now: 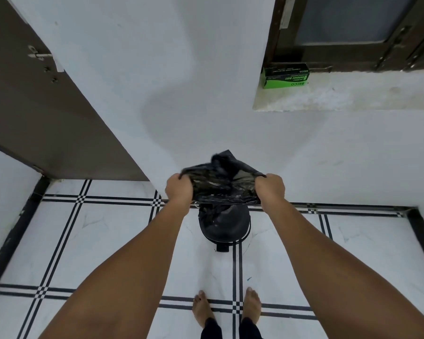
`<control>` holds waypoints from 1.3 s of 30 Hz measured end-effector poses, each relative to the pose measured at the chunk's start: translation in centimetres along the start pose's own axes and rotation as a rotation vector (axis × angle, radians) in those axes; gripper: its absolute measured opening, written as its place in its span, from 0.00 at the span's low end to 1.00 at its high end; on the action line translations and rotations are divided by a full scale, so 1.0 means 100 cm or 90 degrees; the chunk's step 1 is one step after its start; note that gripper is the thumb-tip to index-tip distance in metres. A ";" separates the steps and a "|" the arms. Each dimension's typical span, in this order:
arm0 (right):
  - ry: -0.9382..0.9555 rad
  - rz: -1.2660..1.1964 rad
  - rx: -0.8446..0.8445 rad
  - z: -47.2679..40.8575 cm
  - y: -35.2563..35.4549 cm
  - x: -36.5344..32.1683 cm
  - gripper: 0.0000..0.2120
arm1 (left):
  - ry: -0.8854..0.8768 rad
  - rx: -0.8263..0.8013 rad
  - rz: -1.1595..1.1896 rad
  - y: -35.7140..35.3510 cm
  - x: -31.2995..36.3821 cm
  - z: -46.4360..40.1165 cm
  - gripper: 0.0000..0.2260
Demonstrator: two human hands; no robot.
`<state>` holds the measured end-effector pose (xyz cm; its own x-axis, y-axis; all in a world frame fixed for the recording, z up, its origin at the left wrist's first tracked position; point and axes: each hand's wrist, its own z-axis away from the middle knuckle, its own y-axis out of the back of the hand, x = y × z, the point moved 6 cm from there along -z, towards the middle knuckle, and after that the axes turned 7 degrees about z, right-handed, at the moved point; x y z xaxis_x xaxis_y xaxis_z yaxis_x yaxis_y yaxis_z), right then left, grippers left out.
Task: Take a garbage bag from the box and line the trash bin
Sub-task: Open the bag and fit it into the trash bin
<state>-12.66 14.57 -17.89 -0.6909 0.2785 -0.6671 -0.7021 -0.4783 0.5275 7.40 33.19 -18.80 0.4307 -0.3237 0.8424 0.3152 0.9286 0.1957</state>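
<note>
Both arms reach forward and down from the bottom of the view. The left hand (179, 189) grips the left edge of a black bag (220, 182), fingers curled into the plastic. The right hand (271, 189) grips the right edge the same way. The bag is stretched between the two hands, its mouth pulled partly apart, with a crumpled peak of plastic rising above the far edge. The lower part of the bag hangs down into the bin (224, 225).

The bin is black and round and stands on the floor (108, 241) against the wall (206, 106), directly under the hands. A small pedal shows at its near base. Whether the bag touches the bin's rim cannot be told; the hands and plastic hide that edge.

The box (286, 75), green and black, sits on the left end of a window ledge (353, 96), up and to the right, well apart from the bin. Its print is upside down from this view.

The floor is white tile with black line bands. Two bare feet (227, 307) stand just short of the bin. A brown door (34, 106) stands at left, with a latch on its face.
</note>
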 end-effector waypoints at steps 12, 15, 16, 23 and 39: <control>-0.115 -0.307 -0.233 0.012 -0.034 0.002 0.15 | 0.190 -0.236 0.183 -0.029 -0.002 0.022 0.16; -0.089 -0.262 -0.360 0.014 -0.039 -0.003 0.18 | 0.176 -0.150 0.165 -0.021 0.000 0.015 0.16; -0.065 -0.219 -0.378 0.013 -0.037 -0.003 0.16 | 0.185 -0.095 0.194 -0.014 -0.001 0.009 0.15; 0.091 0.158 -0.352 -0.007 -0.033 0.016 0.25 | 0.221 0.061 0.306 0.014 -0.021 -0.021 0.13; -0.201 -0.261 -0.245 -0.002 -0.030 0.022 0.15 | 0.207 0.009 0.029 0.018 -0.046 -0.013 0.16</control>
<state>-12.07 16.42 -21.02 -0.4382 0.7055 -0.5570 -0.8483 -0.5295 -0.0033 7.08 36.08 -22.99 0.6920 -0.3213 0.6464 0.2794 0.9449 0.1706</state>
